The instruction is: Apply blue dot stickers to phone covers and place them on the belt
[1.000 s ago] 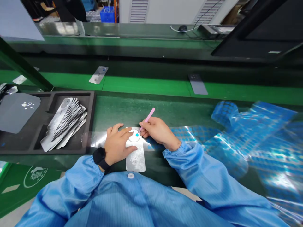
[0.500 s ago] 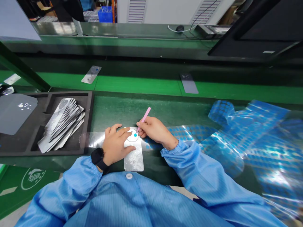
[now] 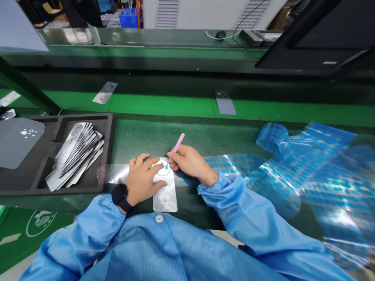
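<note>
A silvery phone back panel (image 3: 165,197) lies on the green bench in front of me, its round camera area at the far end. My left hand (image 3: 143,175) rests on its left side, fingers spread and holding nothing. Between thumb and fingers, my right hand (image 3: 187,162) grips pink tweezers (image 3: 178,143), pen-like, pointing down. Their tip meets a small blue round sticker (image 3: 166,167) in the camera area. Whether the tip still pinches the sticker is too small to tell. Under the right hand runs a clear strip of blue dot stickers (image 3: 222,164).
A black tray (image 3: 109,152) on the left holds a fanned stack of silvery panels (image 3: 77,156) and grey panels (image 3: 20,144). Loose sticker film (image 3: 316,156) heaps up on the right. Beyond the bench, a green conveyor belt (image 3: 164,103) carries a silvery panel (image 3: 105,93) and a grey one (image 3: 225,102).
On the belt, both panels have shifted to the left. My hands and the tweezers stay almost in place, with the tip at the blue sticker. The view has turned very slightly.
</note>
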{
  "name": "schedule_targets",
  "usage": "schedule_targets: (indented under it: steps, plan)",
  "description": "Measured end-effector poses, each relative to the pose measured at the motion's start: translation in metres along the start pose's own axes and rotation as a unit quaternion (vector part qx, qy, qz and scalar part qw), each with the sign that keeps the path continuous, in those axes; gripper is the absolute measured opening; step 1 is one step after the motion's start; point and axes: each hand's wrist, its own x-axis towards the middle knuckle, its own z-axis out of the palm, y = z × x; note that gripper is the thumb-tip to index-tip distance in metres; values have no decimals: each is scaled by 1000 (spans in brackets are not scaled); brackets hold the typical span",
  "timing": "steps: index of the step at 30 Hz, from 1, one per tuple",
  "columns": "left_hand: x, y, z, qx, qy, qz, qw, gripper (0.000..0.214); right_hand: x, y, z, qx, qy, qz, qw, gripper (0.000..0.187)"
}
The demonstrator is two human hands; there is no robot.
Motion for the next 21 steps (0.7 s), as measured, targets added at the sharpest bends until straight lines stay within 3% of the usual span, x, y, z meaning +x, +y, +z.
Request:
schedule_targets:
  steps: [10,13,17,19,21]
  plan:
    - [5,7,-11,36,-52,5,998,38,-1,9,1,-52,4,-58,997,13]
    - [7,9,-13,41,-56,1,998,38,-9,6,-5,-96,52,-95,989,10]
    - [8,10,-12,35,-55,-1,998,39,-28,8,-15,-191,164,-256,933,12]
    - [9,9,-12,31,-58,-2,998,39,-36,14,-15,-229,142,-322,908,20]
    - [9,9,-11,29,-63,-5,998,39,-40,22,-10,-281,89,-336,895,26]
